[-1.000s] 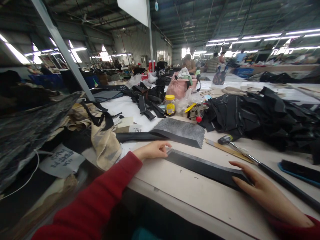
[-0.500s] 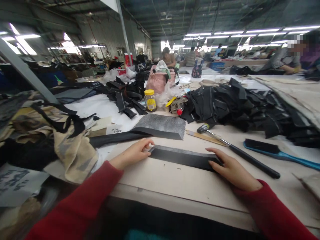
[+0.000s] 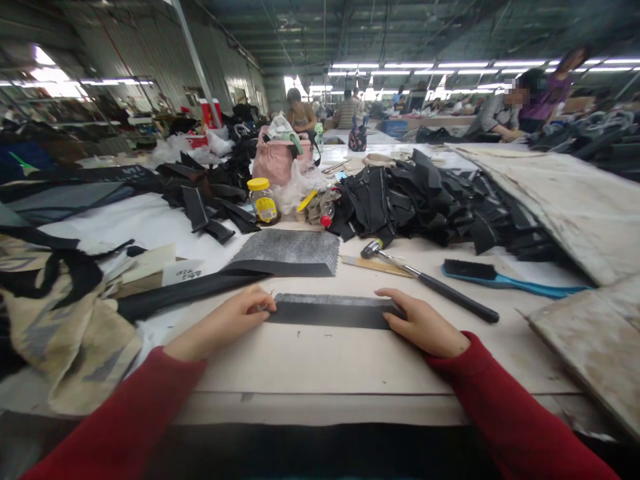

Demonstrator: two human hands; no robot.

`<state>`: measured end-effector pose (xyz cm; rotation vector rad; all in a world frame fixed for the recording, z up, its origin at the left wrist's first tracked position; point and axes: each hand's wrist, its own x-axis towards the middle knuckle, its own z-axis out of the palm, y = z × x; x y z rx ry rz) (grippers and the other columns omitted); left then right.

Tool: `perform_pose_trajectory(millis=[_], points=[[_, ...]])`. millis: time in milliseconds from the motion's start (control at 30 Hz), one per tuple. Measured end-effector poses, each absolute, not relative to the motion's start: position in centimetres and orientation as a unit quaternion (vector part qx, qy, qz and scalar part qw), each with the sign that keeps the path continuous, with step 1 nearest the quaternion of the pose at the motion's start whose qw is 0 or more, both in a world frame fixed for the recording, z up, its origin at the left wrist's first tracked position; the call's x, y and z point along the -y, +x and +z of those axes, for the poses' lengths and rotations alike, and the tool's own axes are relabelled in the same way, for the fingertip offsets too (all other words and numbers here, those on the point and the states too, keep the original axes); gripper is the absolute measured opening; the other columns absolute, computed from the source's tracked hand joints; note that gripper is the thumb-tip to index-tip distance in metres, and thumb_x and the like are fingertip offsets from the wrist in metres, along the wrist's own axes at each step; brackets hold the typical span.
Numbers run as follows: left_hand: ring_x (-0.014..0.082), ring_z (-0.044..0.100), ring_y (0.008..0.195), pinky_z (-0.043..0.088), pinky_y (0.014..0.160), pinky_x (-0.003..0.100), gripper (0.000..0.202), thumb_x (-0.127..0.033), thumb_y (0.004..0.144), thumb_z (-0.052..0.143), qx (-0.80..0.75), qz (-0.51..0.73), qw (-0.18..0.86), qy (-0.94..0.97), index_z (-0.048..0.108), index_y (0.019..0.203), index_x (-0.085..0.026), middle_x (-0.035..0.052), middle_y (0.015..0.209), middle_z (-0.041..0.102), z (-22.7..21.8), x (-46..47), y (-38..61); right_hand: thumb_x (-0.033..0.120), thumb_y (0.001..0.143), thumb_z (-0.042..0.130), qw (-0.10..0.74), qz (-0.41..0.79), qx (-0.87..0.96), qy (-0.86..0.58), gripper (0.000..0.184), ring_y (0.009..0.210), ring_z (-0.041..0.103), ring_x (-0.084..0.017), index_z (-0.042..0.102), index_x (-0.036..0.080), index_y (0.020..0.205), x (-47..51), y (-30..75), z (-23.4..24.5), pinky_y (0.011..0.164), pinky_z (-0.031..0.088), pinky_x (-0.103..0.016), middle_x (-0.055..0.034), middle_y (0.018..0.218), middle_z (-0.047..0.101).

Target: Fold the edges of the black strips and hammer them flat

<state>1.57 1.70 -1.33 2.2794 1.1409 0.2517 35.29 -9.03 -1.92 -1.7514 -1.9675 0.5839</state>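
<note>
A long black strip of material [image 3: 330, 311] lies flat on the worktable [image 3: 350, 367] in front of me. My left hand [image 3: 227, 321] pinches its left end with curled fingers. My right hand [image 3: 423, 324] rests on its right end, fingers pressed down over the edge. Both arms wear red sleeves. Just behind the strip lies a stack of grey cut pieces [image 3: 293, 253] with a zigzag right edge.
A hammer [image 3: 430, 281] and a wooden ruler [image 3: 375, 265] lie behind the strip, with a blue-handled brush [image 3: 500, 277] to the right. A heap of black pieces [image 3: 430, 200], a yellow-lidded jar [image 3: 262, 200] and a pink bag [image 3: 280, 160] stand further back. Patterned fabric [image 3: 65, 320] lies at the left. Other people work at far tables.
The view has swung to the right, so the strip now sits centred and level. Both hands stay on the strip's ends.
</note>
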Motion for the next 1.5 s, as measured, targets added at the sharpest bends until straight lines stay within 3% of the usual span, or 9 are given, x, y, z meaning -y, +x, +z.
perform_pose_trajectory(millis=[467,767,867,967,1033,1133,1233,1333,1500], points=[[0.0181,0.053,0.09,0.042,0.083,0.028,0.026,-0.029,0.079,0.043,-0.404,0.059,0.255,0.876,0.063,0.091,-0.018,0.0047,0.096,0.054,-1.0,-1.9,1.5,0.018,0.075,0.044,0.2,0.194,0.734,-0.619,0.045,0.103,0.056,-0.02,0.05,0.015,0.12,9.1,35.3,-1.9,0.091,0.042,-0.034,-0.0085,0.114,0.06],[0.018,0.052,0.095,0.04,0.088,0.028,0.031,-0.029,0.085,0.038,-0.372,0.014,0.202,0.906,0.062,0.105,-0.025,0.0041,0.102,0.057,0.2,-1.2,0.9,0.013,0.079,0.041,0.165,0.092,0.771,-0.608,0.046,0.1,0.056,-0.022,0.046,0.013,0.124,9.6,34.3,-2.0,0.09,0.041,-0.037,-0.0127,0.112,0.06],[0.0185,0.052,0.095,0.039,0.088,0.028,0.03,-0.028,0.086,0.038,-0.361,0.009,0.171,0.917,0.062,0.104,-0.025,0.0046,0.103,0.056,0.1,-1.1,0.9,0.019,0.08,0.046,0.147,0.033,0.764,-0.627,0.047,0.093,0.055,-0.026,0.044,0.014,0.127,10.0,34.6,-1.6,0.082,0.043,-0.041,-0.0126,0.1,0.061],[0.0185,0.051,0.096,0.039,0.087,0.028,0.03,-0.027,0.087,0.038,-0.357,0.001,0.155,0.921,0.061,0.106,-0.025,0.0047,0.104,0.056,0.0,-1.0,1.0,0.027,0.079,0.053,0.165,0.011,0.749,-0.642,0.054,0.092,0.053,-0.027,0.041,0.013,0.129,10.4,35.6,-1.5,0.08,0.042,-0.043,-0.0132,0.1,0.057],[0.0185,0.051,0.096,0.039,0.087,0.028,0.031,-0.025,0.087,0.037,-0.36,-0.008,0.141,0.922,0.061,0.107,-0.025,0.0048,0.105,0.056,0.1,-0.9,1.0,0.027,0.079,0.053,0.185,0.024,0.747,-0.638,0.049,0.093,0.052,-0.026,0.044,0.014,0.125,10.8,36.2,-1.6,0.082,0.042,-0.041,-0.0126,0.104,0.055],[0.0188,0.052,0.093,0.04,0.084,0.029,0.03,-0.025,0.087,0.037,-0.361,-0.026,0.109,0.926,0.061,0.105,-0.025,0.0053,0.102,0.056,0.6,-0.7,1.3,0.024,0.08,0.05,0.193,0.06,0.747,-0.634,0.022,0.088,0.052,-0.022,0.058,0.018,0.101,11.5,36.7,-1.9,0.079,0.042,-0.036,-0.009,0.097,0.056],[0.02,0.052,0.085,0.041,0.078,0.032,0.026,-0.024,0.086,0.04,-0.361,-0.06,0.046,0.93,0.065,0.091,-0.021,0.0064,0.093,0.057,1.7,-0.2,2.9,0.02,0.08,0.048,0.199,0.09,0.741,-0.635,0.014,0.082,0.053,-0.019,0.062,0.019,0.083,11.9,36.9,-2.2,0.076,0.042,-0.034,-0.0062,0.088,0.056],[0.0209,0.051,0.081,0.041,0.075,0.034,0.024,-0.018,0.085,0.041,-0.334,-0.061,-0.002,0.94,0.064,0.079,-0.017,0.0073,0.086,0.057,2.4,0.9,6.6,0.017,0.079,0.048,0.217,0.103,0.735,-0.634,0.016,0.082,0.053,-0.018,0.063,0.019,0.084,12.0,36.8,-2.4,0.076,0.041,-0.033,-0.0055,0.086,0.057],[0.0169,0.05,0.087,0.042,0.08,0.029,0.023,-0.008,0.086,0.038,-0.184,0.074,0.087,0.976,0.057,0.096,-0.017,0.0043,0.091,0.057,1.0,3.3,15.8,0.016,0.076,0.051,0.25,0.149,0.721,-0.629,0.014,0.081,0.053,-0.017,0.063,0.018,0.083,11.6,37.1,-2.5,0.074,0.043,-0.031,-0.0052,0.085,0.057]])
